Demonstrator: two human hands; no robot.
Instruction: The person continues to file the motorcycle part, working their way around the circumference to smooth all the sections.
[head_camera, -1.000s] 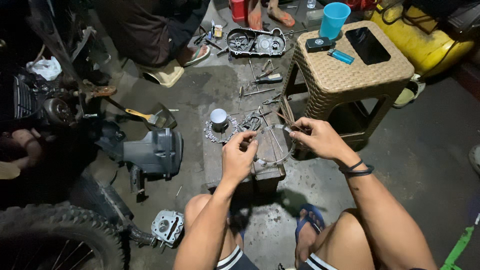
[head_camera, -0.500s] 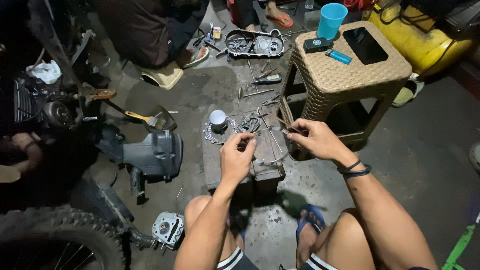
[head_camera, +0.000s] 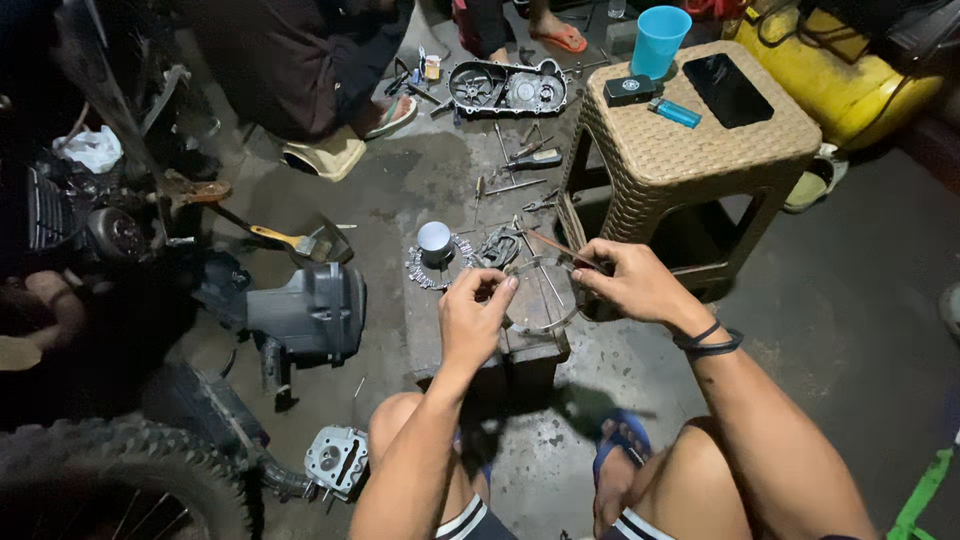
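Gasket ring (head_camera: 540, 295) — thin and pale, hanging between both hands just above a small dark block (head_camera: 480, 345) on the concrete floor. Far left sits a motorcycle engine (head_camera: 75, 215), with a knobby tyre (head_camera: 110, 475) below it and a grey plastic housing (head_camera: 305, 315) beside. A paintbrush (head_camera: 295, 240) lies near that. On the block stands a piston (head_camera: 434, 240) ringed by a chain. The left hand (head_camera: 475, 320) pinches the ring's near edge between thumb and fingertips; the right hand (head_camera: 630, 285), black bands at its wrist, grips the far edge — and a thin tool I can't make out. Further right, a wicker stool (head_camera: 700, 150) carries a blue cup (head_camera: 660, 40), a lighter and a phone.
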